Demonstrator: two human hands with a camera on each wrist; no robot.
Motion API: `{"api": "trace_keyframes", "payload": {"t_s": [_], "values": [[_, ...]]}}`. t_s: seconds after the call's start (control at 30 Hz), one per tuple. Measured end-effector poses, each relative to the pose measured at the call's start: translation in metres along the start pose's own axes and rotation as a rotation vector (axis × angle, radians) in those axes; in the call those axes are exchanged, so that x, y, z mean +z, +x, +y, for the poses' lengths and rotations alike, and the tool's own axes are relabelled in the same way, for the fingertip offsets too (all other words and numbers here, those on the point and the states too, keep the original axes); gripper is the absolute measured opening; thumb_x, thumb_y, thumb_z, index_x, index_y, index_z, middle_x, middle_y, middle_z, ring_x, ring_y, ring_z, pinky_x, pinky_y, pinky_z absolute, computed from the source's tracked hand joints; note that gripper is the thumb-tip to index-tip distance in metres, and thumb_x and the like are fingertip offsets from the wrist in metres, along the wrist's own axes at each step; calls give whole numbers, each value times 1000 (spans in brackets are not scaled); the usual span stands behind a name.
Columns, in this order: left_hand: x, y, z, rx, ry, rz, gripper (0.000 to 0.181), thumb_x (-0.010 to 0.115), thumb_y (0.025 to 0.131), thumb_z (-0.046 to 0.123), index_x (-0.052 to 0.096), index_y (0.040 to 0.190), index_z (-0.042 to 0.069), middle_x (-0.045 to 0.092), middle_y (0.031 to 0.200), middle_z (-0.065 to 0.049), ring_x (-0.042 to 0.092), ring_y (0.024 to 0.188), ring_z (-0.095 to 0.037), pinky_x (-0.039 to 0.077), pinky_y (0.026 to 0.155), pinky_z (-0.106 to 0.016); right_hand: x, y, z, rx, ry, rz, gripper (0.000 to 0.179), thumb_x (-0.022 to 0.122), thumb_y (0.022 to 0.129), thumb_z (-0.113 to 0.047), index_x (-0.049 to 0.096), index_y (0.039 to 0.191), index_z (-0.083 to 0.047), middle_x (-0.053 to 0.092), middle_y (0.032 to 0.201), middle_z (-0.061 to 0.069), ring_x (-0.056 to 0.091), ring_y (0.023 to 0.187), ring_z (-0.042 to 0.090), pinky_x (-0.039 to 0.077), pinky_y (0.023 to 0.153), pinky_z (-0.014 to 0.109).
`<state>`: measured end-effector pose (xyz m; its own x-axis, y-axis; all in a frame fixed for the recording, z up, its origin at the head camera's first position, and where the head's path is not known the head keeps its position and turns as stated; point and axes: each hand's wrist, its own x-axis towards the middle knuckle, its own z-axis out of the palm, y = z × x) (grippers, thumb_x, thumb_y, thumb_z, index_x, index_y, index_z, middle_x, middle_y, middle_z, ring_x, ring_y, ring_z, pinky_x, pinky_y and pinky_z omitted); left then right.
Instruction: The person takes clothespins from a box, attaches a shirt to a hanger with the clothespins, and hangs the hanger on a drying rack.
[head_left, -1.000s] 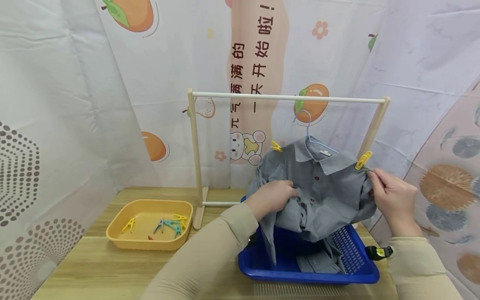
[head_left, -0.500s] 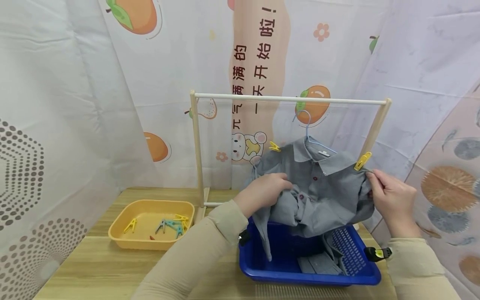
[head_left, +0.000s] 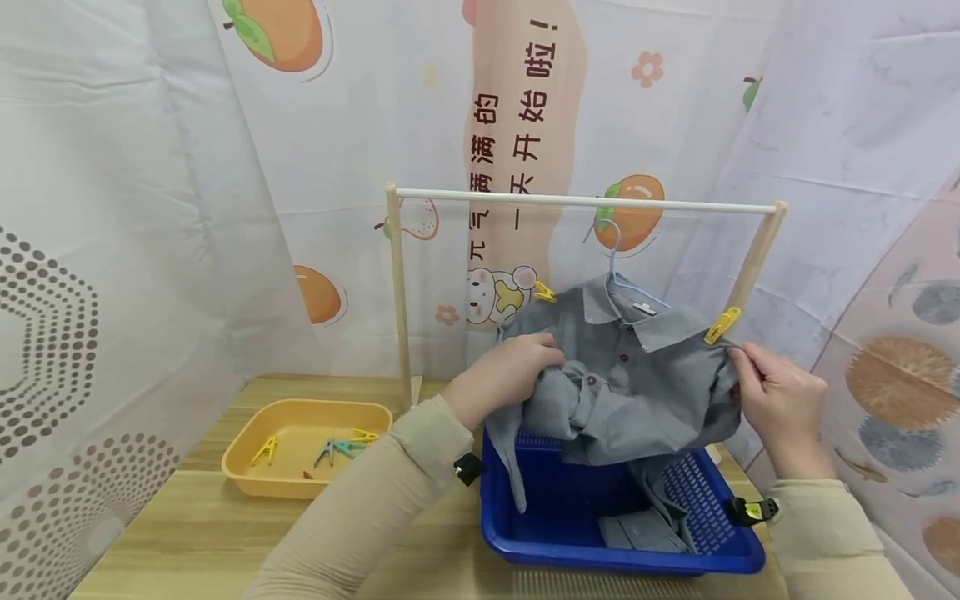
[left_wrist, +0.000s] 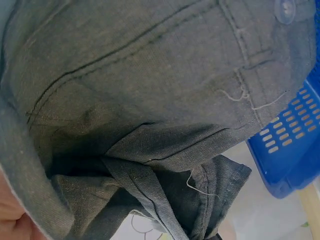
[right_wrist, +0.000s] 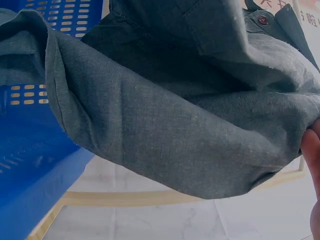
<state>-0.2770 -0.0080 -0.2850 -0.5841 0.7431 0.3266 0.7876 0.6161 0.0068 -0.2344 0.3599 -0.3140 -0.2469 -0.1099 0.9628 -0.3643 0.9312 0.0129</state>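
A grey button-up shirt [head_left: 637, 408] is on a light blue hanger [head_left: 614, 250], held up over a blue basket [head_left: 622, 558]. My left hand [head_left: 504, 379] grips the shirt's front at its left side, its fingertips partly hidden by cloth. At the opposite shoulder, my right hand [head_left: 786, 402] pinches the fabric between thumb and fingers. Yellow clothespins are clipped at both shoulders, one on the left [head_left: 544, 291] and one on the right [head_left: 722, 325]. Close up, the left wrist view is filled with shirt cloth [left_wrist: 140, 80]; a sleeve [right_wrist: 165, 130] spreads across the right wrist view.
Behind the shirt stands a drying rack with a white rail [head_left: 525, 198] and wooden posts. A yellow tray [head_left: 247, 479] with several clothespins sits at left on the wooden table [head_left: 180, 533]. More grey cloth [head_left: 645, 531] lies in the basket.
My left hand has moved left and slightly down, pulling the shirt's front with it. My right hand keeps its grip at the shoulder. The head view has shifted slightly.
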Motion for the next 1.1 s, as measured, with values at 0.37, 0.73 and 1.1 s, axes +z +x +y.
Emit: {"api": "trace_keyframes", "payload": {"t_s": [0.37,0.73,1.1], "values": [[-11,-16,-19,-27,-22,53,54,57,88,-22,73,122,16,60,112,-1,64,100,-18,53,82,-29,10,-2,-6,42,28,54,17,72,91,-10,71,75,-4,61,54,5,47,48,13,29,43,23],[-20,-35,-42,-65,-51,104,52,57,85,-25,74,111,17,60,107,1,63,95,-17,53,83,-30,15,0,-16,81,71,61,14,73,91,-9,73,78,-4,62,54,3,47,50,2,32,46,20],[-28,-55,-63,-130,-89,123,62,52,78,-32,75,111,15,64,118,-4,56,128,-30,52,93,-37,25,-1,-21,102,108,43,13,72,94,-12,76,83,-6,63,55,1,46,53,-7,34,52,16]]}}
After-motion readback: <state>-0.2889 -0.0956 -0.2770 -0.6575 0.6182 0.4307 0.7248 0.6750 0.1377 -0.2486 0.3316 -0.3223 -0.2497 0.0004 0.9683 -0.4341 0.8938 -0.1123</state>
